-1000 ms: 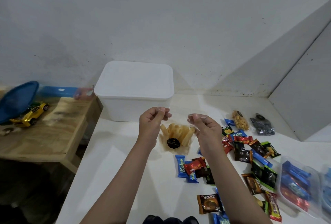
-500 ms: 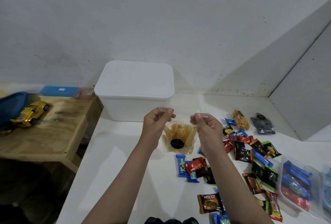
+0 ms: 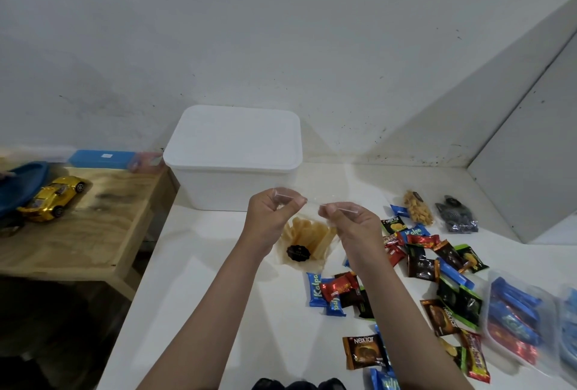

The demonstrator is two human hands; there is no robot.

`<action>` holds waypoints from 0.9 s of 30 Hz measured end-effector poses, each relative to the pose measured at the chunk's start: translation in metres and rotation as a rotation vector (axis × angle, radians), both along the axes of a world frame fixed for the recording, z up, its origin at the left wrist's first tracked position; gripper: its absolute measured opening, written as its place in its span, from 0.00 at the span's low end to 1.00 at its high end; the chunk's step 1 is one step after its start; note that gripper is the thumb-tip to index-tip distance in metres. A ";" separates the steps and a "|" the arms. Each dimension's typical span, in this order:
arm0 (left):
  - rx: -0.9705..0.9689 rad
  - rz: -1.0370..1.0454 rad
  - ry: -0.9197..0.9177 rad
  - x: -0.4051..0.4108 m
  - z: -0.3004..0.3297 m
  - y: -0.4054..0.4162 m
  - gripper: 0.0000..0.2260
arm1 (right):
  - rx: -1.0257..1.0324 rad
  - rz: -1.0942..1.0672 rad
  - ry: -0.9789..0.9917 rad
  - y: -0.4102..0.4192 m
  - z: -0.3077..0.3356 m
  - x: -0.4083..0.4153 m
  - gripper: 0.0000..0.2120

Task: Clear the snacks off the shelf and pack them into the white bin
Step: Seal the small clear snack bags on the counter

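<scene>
A clear bag of yellow sticks [image 3: 307, 238] is pinched at its top edge by left hand [image 3: 274, 213] and right hand [image 3: 349, 218], before the seemingly lidded white bin [image 3: 234, 152]; many snacks [image 3: 431, 264] remain unpacked on the bench [image 3: 193, 280].

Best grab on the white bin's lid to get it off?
Take the white bin's lid at its overhanging lip, one hand on each short end, coming from the sides. The lip juts past the bin walls, leaving an edge fingers can likely hook under.

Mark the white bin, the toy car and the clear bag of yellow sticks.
white bin [image 3: 231, 185], head view, front wall.
toy car [image 3: 51, 199], head view, gold body.
clear bag [image 3: 307, 241], head view, yellow sticks inside it, between the hands.
</scene>
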State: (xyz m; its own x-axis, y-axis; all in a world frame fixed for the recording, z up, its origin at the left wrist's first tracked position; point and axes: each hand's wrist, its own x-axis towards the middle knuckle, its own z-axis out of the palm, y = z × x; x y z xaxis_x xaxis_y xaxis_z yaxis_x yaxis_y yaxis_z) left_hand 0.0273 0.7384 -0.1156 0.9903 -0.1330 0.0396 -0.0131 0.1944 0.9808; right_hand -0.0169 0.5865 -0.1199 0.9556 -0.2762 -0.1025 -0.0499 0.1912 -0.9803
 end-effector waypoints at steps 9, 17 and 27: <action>-0.036 -0.032 0.104 -0.004 0.002 -0.004 0.03 | -0.046 -0.028 -0.082 -0.001 0.007 0.004 0.07; -0.018 -0.053 0.091 -0.002 0.004 0.000 0.03 | -0.009 0.070 -0.050 -0.001 0.009 0.001 0.08; 0.143 0.041 -0.041 -0.006 0.000 -0.008 0.05 | -0.137 0.071 -0.085 0.007 0.013 0.003 0.09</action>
